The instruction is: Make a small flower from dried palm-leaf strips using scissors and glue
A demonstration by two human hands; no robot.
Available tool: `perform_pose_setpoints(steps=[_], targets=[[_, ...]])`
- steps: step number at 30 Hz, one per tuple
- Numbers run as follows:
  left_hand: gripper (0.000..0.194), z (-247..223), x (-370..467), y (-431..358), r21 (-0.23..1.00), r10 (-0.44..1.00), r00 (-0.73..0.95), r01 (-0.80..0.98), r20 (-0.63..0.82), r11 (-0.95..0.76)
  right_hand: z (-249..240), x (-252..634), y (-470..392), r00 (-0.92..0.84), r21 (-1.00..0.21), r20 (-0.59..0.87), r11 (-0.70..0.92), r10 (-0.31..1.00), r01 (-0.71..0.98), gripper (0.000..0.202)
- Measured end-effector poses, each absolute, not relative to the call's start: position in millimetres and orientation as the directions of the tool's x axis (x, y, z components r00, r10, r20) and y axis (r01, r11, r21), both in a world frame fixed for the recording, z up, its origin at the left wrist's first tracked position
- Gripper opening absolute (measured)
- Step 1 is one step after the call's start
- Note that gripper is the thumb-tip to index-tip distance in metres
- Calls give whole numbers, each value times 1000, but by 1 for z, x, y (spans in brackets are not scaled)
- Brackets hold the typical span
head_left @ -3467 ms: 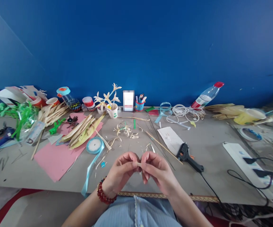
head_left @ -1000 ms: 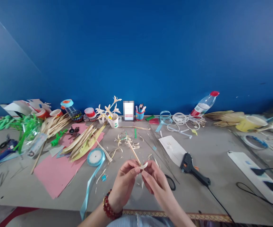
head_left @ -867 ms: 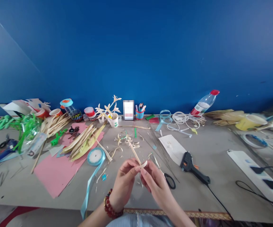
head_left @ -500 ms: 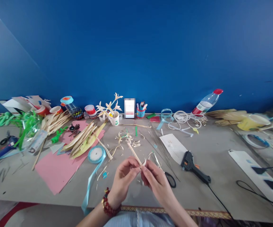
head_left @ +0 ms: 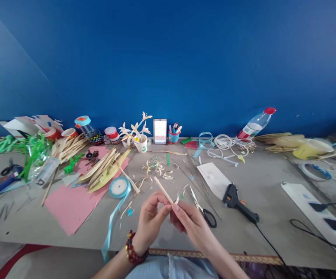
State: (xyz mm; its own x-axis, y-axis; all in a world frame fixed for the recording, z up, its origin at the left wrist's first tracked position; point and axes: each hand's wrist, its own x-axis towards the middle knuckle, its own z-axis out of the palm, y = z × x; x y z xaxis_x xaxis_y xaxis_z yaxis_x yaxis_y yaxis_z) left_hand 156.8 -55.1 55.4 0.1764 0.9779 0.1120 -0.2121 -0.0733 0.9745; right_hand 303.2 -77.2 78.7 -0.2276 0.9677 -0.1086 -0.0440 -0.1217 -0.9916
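Observation:
Between my two hands is a thin pale stick (head_left: 162, 188), slanting up and to the left. My left hand (head_left: 152, 217) pinches it near its lower end. A small curled cream petal (head_left: 177, 200), like a strip of dried husk, stands at that end, where the thumb and fingers of my right hand (head_left: 194, 223) are closed. Whether the petal is fixed to the stick is hidden by my fingers. Right of my hands lie black-handled scissors (head_left: 208, 217). Several loose cream petals (head_left: 153, 167) are scattered on the table beyond.
A black glue gun (head_left: 238, 203) lies at the right, its cable running to the front edge. Beyond it is a white power strip (head_left: 307, 209). Blue ribbon (head_left: 118, 187), dried husks (head_left: 104, 170) and pink paper (head_left: 69, 207) lie left. A cup of husk flowers (head_left: 141, 144) stands at the back.
My right hand has shifted slightly left and down along the stick's lower end, and more of the scissors shows. My left hand has barely moved.

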Motion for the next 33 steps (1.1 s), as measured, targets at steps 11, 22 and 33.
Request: perform_pose_setpoints(steps=[11,22,33], targets=[[12,57,149,-59,961,944,291,-266,154,-75,77,303,-82,-455,-751,-326,-519,829,-408,53],[14,48,147,-57,924,933,339,-383,122,18,67,306,-81,-709,-502,-167,-678,685,-537,48],[19,46,148,-46,813,961,275,-559,-3,163,67,379,-77,-83,-949,-188,-202,979,-241,53]])
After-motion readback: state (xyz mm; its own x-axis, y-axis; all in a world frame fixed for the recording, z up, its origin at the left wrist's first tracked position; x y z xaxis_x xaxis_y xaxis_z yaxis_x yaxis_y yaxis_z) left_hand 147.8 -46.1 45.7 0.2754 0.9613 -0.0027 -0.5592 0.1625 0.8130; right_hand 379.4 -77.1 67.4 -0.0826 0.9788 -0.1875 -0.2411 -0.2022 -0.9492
